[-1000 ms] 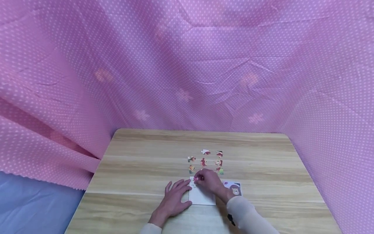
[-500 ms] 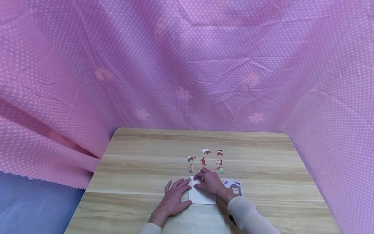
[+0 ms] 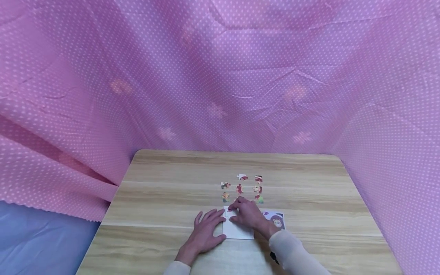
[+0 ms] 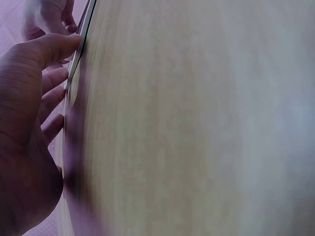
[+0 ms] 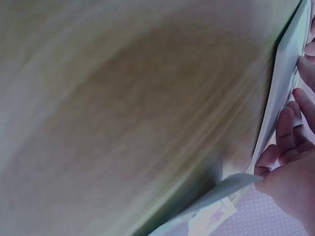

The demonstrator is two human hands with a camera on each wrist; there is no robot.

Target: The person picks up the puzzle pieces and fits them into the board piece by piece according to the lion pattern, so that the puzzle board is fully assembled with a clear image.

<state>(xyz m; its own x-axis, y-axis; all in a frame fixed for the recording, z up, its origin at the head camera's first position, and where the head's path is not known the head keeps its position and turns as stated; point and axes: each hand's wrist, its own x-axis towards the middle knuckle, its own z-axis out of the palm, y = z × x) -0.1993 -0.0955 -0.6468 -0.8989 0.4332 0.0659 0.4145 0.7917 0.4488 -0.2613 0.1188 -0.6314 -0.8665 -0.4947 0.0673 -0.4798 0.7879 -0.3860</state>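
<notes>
A white square board (image 3: 238, 230) lies on the table near its front, with a white and pink puzzle piece (image 3: 228, 211) in its upper left corner. My right hand (image 3: 248, 213) reaches over the board from the right. Its index fingertip presses on that piece, and its thumb rests lower, apart from the index finger. My left hand (image 3: 206, 231) is spread at the board's left side, with thumb and fingertips touching that edge. In the right wrist view, the board (image 5: 281, 81) appears edge-on beside my right fingers (image 5: 284, 129), and the other fingers curl loosely.
Behind the board, several loose puzzle pieces (image 3: 239, 188) lie in rough rows, one partly covered by my right hand. A picture card with a lion (image 3: 277, 220) sits right of the board, under my right forearm. Pink dotted cloth (image 3: 220, 76) surrounds the wooden table (image 3: 165, 191).
My right thumb and index finger held the puzzle piece over the corner earlier; it now lies flatter there, with the index finger pressing it and the thumb spread away. My left hand stays put.
</notes>
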